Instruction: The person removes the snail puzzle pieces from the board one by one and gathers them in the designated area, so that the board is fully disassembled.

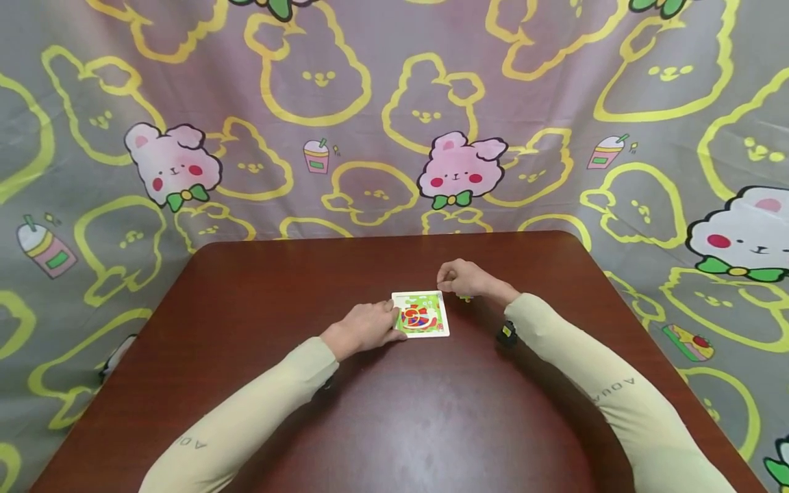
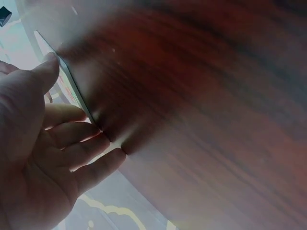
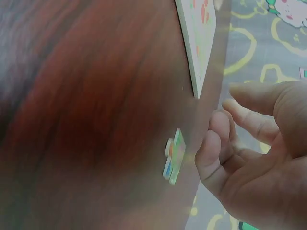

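Note:
A small square jigsaw puzzle board with a white frame and a colourful picture lies flat on the table. My left hand holds it at the left side, the thumb at the near corner and the fingers along the edge. In the left wrist view, those fingertips rest down by the board's rim. To the right of the board, my right hand hovers with loosely bent fingers, thumb and index finger close together. No object shows between them. Several puzzle pieces lie on the table just below that hand, partly hidden from the head view.
The dark reddish-brown table has rounded far corners. Behind it hangs a grey curtain with yellow outlined animals and pink bunny faces. A black device sits at my right wrist.

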Available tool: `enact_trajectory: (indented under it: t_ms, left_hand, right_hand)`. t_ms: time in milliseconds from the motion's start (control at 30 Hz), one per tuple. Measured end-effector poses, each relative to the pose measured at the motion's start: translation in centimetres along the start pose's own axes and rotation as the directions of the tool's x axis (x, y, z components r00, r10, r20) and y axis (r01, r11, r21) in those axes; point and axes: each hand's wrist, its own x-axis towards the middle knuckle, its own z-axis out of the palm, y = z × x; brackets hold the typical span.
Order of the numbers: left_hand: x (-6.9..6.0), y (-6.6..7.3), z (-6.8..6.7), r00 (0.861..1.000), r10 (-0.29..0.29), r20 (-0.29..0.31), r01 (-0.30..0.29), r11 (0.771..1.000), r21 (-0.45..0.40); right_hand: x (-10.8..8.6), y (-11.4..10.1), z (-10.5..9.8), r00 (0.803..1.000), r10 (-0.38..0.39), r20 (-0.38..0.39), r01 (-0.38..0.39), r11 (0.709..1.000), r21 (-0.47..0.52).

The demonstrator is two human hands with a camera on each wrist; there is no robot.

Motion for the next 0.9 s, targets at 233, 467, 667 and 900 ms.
enact_trajectory:
  t_ms: [233,467,667,900]
  left_hand:
    - [0.0,-0.2,-0.2,1.0,-0.006,0.006,0.006,1.0,-0.025]
    - [0.0,-0.2,-0.2,1.0,-0.005,0.01,0.006,0.999,-0.042]
    - [0.1,-0.2,-0.3,1.0,-0.013,0.017,0.013,0.999,-0.031]
    - [0.1,-0.1,-0.4,1.0,-0.008,0.012,0.008,1.0,-0.03]
  right_hand:
    - [0.1,-1.4,1.1,0.999,-0.028,0.024,0.029,0.999,-0.046]
    - [0.2,-2.0,1.9,0.996,-0.088,0.03,0.091,0.988,-0.128]
    - [0.3,-2.1,2.4,0.985,-0.17,0.038,0.174,0.963,-0.204]
    - [0.1,-2.2,2.8,0.987,-0.151,0.061,0.162,0.954,-0.251]
